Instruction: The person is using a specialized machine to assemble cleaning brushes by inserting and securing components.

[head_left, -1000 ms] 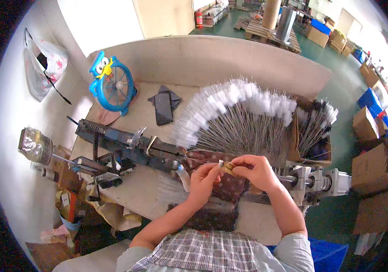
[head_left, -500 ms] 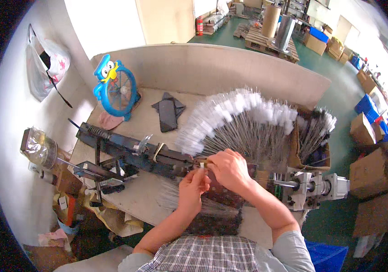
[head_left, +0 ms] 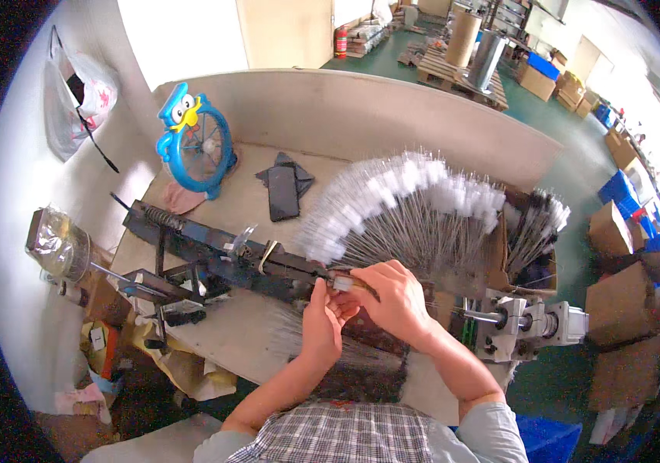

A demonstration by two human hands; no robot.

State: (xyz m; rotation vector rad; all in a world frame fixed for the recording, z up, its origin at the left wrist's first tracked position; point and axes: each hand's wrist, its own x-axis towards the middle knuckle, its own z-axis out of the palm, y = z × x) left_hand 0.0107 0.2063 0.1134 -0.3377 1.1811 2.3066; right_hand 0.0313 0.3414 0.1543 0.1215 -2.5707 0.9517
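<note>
Both my hands meet at the right end of a long dark metal fixture [head_left: 214, 251]. My left hand [head_left: 322, 324] is closed, fingertips pinched just below a small white bristle tuft [head_left: 341, 284]; what lies between them is hidden. My right hand [head_left: 398, 302] curls round a thin brownish, curved strip-like tool [head_left: 368, 288], whose left end is beside the tuft. Behind the hands, twisted-wire brushes with white bristle heads [head_left: 391, 185] lie fanned out on the table. Loose thin wires [head_left: 291, 328] lie nearer me, left of my left forearm.
Right of my hands is a motor-driven spindle [head_left: 530, 320]. A carton of brushes [head_left: 530, 255] stands behind it. Further back are a phone [head_left: 283, 193] on a dark cloth and a blue cartoon-shaped fan [head_left: 197, 150]. A low partition [head_left: 361, 108] borders the table's far side.
My right hand has turned slightly, so the brownish tool and white tuft show more clearly. My left fingertips have moved a little left and down from the tuft. The whole view has shifted slightly.
</note>
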